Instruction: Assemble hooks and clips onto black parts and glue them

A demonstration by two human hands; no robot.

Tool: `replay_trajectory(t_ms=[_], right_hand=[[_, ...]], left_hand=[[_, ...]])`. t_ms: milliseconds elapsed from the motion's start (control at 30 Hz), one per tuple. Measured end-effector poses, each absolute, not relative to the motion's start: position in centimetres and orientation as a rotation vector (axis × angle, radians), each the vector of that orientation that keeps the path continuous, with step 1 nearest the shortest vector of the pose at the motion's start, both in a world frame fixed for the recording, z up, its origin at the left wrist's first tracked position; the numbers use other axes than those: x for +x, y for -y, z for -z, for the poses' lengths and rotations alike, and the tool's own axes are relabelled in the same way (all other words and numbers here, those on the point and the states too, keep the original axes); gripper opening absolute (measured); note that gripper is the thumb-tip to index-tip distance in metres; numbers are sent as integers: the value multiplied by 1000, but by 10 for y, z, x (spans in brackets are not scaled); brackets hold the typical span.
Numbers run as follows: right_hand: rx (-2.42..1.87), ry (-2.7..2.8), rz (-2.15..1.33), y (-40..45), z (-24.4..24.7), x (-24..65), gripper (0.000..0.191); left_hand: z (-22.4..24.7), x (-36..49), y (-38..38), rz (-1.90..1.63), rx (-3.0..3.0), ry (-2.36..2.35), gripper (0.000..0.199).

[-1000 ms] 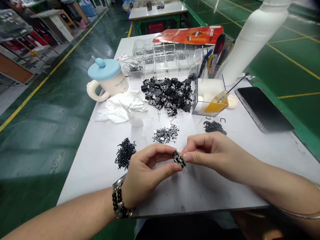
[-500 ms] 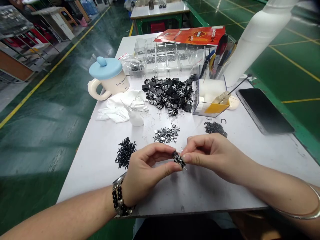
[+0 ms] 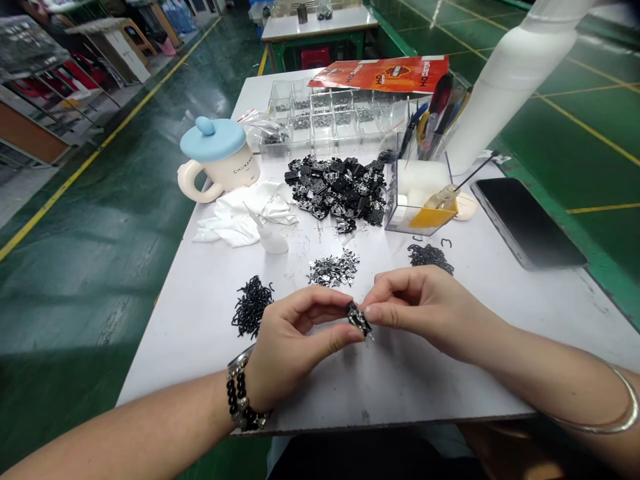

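Between thumb and fingers, my left hand pinches a small black part with metal pieces above the front of the table. The thumb and forefinger of my right hand are closed at the right side of that part; whether a smaller piece is between them is hidden. Beyond the hands lies a pile of small silver metal pieces. A heap of bent black pieces sits by my left wrist, and another black heap is just past my right hand. Farther back is a large pile of similar black parts.
A lidded mug, a white cloth and a small white squeeze bottle stand left. Right are a clear tool box, a phone and a tall white bottle. A divided clear tray is behind.
The view has shifted very slightly. Both hands keep nearly the same pose at the black part.
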State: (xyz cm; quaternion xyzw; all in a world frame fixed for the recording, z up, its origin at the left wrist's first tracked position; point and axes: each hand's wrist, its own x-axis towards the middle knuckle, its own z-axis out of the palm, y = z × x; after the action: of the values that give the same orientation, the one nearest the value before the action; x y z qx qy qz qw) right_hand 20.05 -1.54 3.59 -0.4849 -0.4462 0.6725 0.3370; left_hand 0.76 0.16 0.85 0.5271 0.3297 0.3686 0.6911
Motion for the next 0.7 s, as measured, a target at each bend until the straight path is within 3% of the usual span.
replay_trajectory(t_ms=[700], right_hand=[[-1130,754,-1889,23,-27,191,11]], left_hand=[[-9,4,-2,-859,1234,-769,32]])
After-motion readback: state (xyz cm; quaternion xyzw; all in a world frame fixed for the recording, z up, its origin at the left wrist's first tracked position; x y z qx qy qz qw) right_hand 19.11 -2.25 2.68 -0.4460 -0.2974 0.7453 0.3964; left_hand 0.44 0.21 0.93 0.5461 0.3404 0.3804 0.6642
